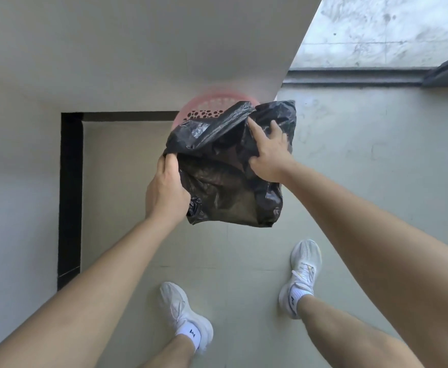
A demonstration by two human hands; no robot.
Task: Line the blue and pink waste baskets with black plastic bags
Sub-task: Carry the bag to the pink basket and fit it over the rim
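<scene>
A crumpled black plastic bag (223,176) hangs in the air in front of me, its mouth partly spread. My left hand (166,187) grips the bag's left edge in a closed fist. My right hand (268,152) holds the right edge, index finger stretched along the plastic. Behind and below the bag stands the pink waste basket (204,106) with a perforated wall, against the wall corner; the bag covers most of it. No blue basket is in view.
A pale wall (138,49) with a black skirting strip (70,181) runs at the left and back. A dark door track (350,75) and concrete lie at the upper right. My feet in white shoes (183,314) stand on the grey floor below.
</scene>
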